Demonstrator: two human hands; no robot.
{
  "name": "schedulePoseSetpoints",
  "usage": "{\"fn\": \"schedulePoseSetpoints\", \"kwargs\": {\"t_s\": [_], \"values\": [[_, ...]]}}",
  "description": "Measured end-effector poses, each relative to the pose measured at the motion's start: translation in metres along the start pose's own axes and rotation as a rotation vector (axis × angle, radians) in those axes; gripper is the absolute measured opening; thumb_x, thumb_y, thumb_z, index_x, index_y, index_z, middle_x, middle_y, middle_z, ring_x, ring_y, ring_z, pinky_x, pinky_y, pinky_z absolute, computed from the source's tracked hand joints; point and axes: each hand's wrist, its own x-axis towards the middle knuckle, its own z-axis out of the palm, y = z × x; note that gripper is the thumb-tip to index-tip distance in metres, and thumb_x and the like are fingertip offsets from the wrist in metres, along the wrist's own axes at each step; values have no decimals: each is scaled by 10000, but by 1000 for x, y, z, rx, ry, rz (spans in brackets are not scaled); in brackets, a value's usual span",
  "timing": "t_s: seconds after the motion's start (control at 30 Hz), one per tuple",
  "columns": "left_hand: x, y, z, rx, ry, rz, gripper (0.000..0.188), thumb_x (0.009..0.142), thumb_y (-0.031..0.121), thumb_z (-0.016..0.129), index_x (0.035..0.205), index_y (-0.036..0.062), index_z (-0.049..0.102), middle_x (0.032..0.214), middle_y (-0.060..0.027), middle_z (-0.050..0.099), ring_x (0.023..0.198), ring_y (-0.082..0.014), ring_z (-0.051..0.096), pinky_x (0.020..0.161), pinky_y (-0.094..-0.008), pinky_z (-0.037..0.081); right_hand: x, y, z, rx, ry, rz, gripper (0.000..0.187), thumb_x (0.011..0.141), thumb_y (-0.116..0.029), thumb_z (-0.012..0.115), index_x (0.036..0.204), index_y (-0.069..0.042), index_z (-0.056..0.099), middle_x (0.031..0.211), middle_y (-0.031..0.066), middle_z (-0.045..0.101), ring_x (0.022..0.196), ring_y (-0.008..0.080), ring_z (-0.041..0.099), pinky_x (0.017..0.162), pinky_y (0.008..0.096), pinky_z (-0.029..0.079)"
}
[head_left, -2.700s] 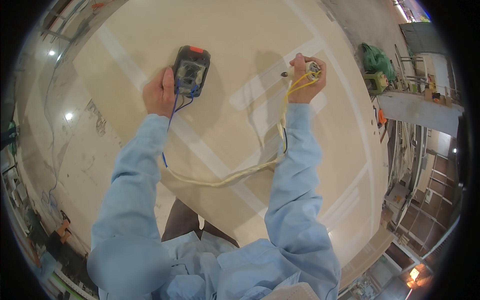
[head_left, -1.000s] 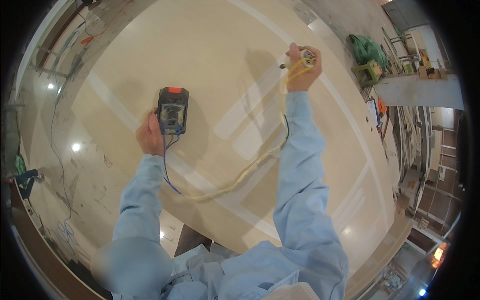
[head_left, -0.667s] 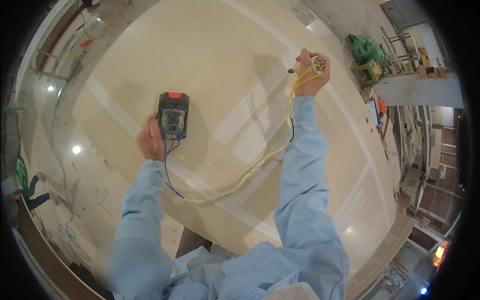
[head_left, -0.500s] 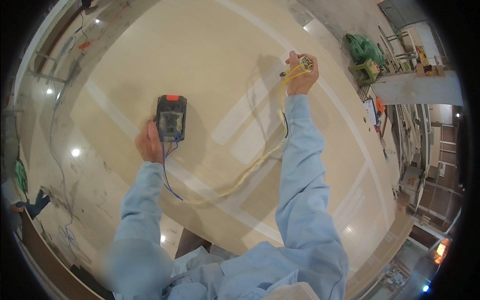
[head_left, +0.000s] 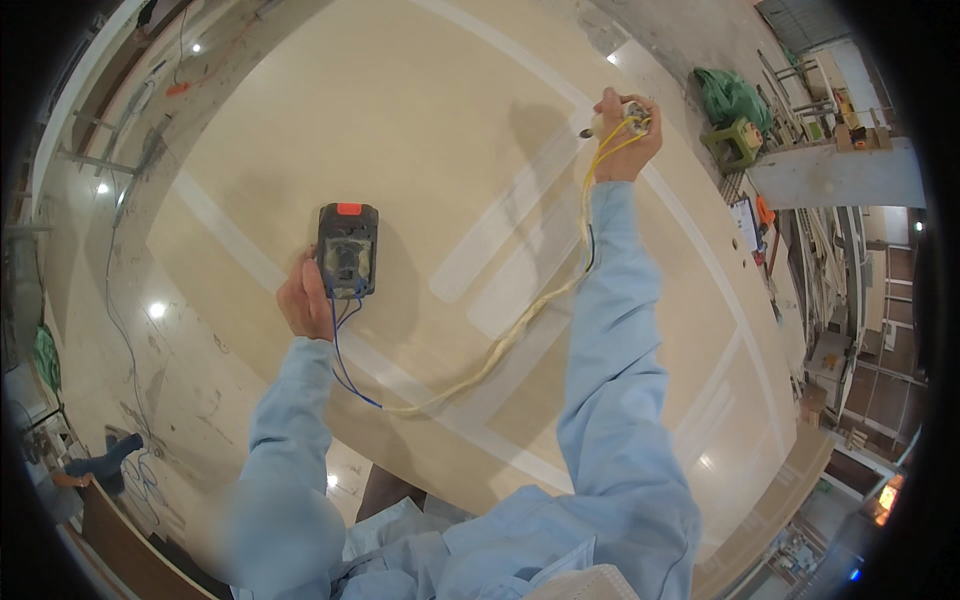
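My left hand is closed round the left side of a black battery pack with a red tab at its far end. Blue wires leave the pack's near end and join a pale wrapped cable, which sags across to my right side. Far right, my right hand grips a small round whitish device, its inner face turned up and yellow wires running from it. A dark tip sticks out on its left. What kind of device it is, I cannot tell.
Beneath my hands lies a large tan board with paler stripes. To the right are a green bag, a green stool, a clipboard and stacked strips. A cord trails over the floor at left.
My right hand and the round device have shifted slightly right and farther away. The battery pack in my left hand sits a little nearer and to the right.
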Motion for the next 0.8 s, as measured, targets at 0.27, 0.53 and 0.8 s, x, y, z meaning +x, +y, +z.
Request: {"fn": "schedulePoseSetpoints", "kwargs": {"t_s": [0.27, 0.53, 0.8], "values": [[-2, 1, -1, -14, -6, -33, 466, 995, 292, 379, 1130, -63, 649, 868, -196, 695, 786, -265, 686, 727, -342, 516, 8, 9, -7, -104, 29, 125, 231, 818, -44, 772, 900, -39, 557, 762, 61, 617, 638, 153, 629, 568, 272, 501], [-3, -5, 3, -57, 29, -28, 490, 991, 322, 383, 1127, -66, 649, 846, -195, 693, 764, -232, 677, 706, -336, 515, 8, 12, 8, -45, 5, 134, 225, 806, -47, 781, 888, -21, 573, 756, 57, 634, 661, 147, 645, 584, 273, 507], [-4, 1, 0, -80, 9, -47, 474, 991, 306, 392, 1132, -69, 645, 836, -166, 693, 749, -204, 655, 692, -312, 504, 25, 18, 8, -4, 33, 55, 216, 811, -59, 779, 883, -30, 577, 752, 63, 641, 650, 140, 637, 571, 264, 498]]}}
